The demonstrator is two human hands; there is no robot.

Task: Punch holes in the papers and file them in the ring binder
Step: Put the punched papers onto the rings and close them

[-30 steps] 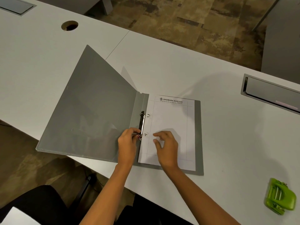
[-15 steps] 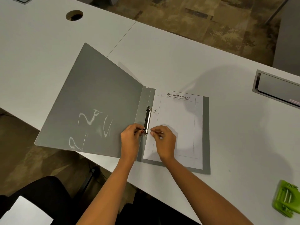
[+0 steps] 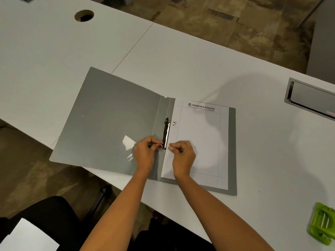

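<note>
A grey ring binder (image 3: pixel 112 124) lies open on the white desk (image 3: pixel 181 55). White letterhead paper (image 3: pixel 199 138) rests on its right half. The metal ring mechanism (image 3: pixel 166 132) runs along the spine; the upper ring stands open with a gap. My left hand (image 3: pixel 146 154) pinches the left half of the lower ring. My right hand (image 3: pixel 182 157) pinches that ring's right half, resting on the paper. The lower ring itself is mostly hidden by my fingers.
A green hole punch (image 3: pixel 321 226) sits at the desk's near right edge. A grey cable tray lid (image 3: pixel 311 99) is set into the desk at the right, a round cable hole (image 3: pixel 84 15) at the far left. A white sheet (image 3: pixel 27 236) lies on my lap.
My right hand has slid left from the page to the lower ring and closed its fingers on it. The left cover has dropped flatter. My left hand stays at the ring.
</note>
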